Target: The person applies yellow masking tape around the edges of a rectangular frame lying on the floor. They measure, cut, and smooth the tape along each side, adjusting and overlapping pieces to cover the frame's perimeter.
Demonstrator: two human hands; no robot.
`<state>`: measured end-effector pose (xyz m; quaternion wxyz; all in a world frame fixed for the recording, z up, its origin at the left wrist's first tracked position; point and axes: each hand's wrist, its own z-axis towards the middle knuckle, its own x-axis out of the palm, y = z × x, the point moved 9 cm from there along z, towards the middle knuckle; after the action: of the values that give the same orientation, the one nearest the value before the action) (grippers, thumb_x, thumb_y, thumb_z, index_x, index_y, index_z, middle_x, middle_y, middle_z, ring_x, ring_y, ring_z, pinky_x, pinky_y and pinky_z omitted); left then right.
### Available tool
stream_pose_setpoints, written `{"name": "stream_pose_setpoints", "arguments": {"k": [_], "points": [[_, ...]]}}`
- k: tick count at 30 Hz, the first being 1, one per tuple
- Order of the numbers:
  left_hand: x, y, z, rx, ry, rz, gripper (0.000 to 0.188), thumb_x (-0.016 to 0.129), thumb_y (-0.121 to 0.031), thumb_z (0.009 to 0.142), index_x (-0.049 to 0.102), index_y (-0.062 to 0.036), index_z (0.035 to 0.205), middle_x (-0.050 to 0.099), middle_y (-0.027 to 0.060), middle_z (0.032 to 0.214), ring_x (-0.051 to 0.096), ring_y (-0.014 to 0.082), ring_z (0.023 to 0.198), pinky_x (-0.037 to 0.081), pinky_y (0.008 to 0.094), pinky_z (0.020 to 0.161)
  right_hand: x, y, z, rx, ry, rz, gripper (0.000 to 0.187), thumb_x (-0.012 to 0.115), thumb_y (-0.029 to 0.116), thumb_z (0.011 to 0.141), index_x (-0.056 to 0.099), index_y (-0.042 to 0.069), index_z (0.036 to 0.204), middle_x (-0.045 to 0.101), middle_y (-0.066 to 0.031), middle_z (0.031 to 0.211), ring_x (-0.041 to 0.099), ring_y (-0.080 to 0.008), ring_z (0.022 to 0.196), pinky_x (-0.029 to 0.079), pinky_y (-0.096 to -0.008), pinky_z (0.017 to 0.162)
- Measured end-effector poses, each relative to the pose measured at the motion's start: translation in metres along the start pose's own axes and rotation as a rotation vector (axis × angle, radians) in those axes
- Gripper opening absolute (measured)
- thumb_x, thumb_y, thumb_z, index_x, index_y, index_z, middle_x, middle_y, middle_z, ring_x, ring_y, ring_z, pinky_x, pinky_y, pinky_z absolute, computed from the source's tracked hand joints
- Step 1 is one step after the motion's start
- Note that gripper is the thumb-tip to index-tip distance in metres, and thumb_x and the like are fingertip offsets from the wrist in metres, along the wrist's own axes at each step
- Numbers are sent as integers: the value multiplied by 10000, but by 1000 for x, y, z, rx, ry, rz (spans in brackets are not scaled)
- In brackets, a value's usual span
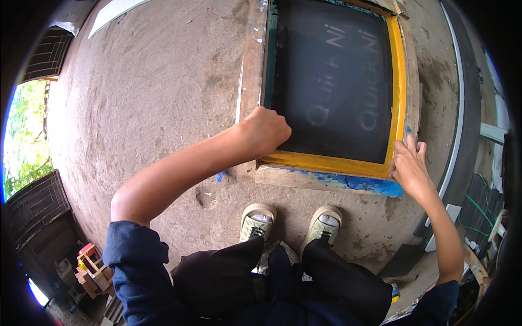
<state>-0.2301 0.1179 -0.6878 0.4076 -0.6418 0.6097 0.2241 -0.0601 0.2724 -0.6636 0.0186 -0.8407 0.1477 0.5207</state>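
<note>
A screen printing frame (326,179) with wooden sides lies in front of me, its dark mesh (337,87) marked with pale lettering. Yellow tape (399,70) lines the inner edge on the right and near sides, and blue paint smears the near rail. My left hand (263,130) is closed over the left rail by the near left corner, its fingertips hidden beneath the fist. At the near right corner, my right hand (409,163) grips the rail with bent fingers. What supports the frame underneath is hidden.
Bare, stained concrete floor (157,92) spreads to the left. My shoes (321,225) stand just below the frame's near side. Along the right runs a dark strip with a pale edge (454,146). Wooden pieces (95,277) are stacked at the lower left.
</note>
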Motion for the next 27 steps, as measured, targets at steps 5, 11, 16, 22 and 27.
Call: {"name": "stream_pose_setpoints", "arguments": {"k": [5,11,16,22,27], "points": [[8,-2,4,-18,32,2,61,652,-87,734,704,-61,751,691,96,772,680,243,810,538,330,649,-1,0,0,-10,-16,3,43,702,30,583,671,18,609,447,-86,907,376,-262,1010,281,-407,871],[14,-6,7,0,133,33,89,634,-88,758,713,-68,792,704,89,796,695,230,786,536,325,616,0,-1,0,-9,-20,8,51,700,31,581,654,11,594,442,-87,912,373,-261,1009,279,-404,871],[13,-7,8,-20,194,47,101,627,-101,769,719,-73,801,706,85,796,695,230,783,532,324,612,1,-1,0,-13,-10,24,54,699,32,580,652,11,595,440,-86,909,372,-263,1001,277,-404,869],[12,-12,8,11,119,97,107,661,-154,744,699,-64,701,669,74,658,680,238,685,523,332,561,2,-2,0,-7,17,31,67,715,63,591,671,30,627,428,-87,915,361,-262,1001,266,-413,875],[17,-9,11,-39,162,149,121,641,-179,776,702,-92,717,677,38,728,650,193,806,499,328,653,2,1,-1,-20,69,-17,126,732,83,595,675,67,707,437,-77,946,359,-256,1030,259,-424,883]]}}
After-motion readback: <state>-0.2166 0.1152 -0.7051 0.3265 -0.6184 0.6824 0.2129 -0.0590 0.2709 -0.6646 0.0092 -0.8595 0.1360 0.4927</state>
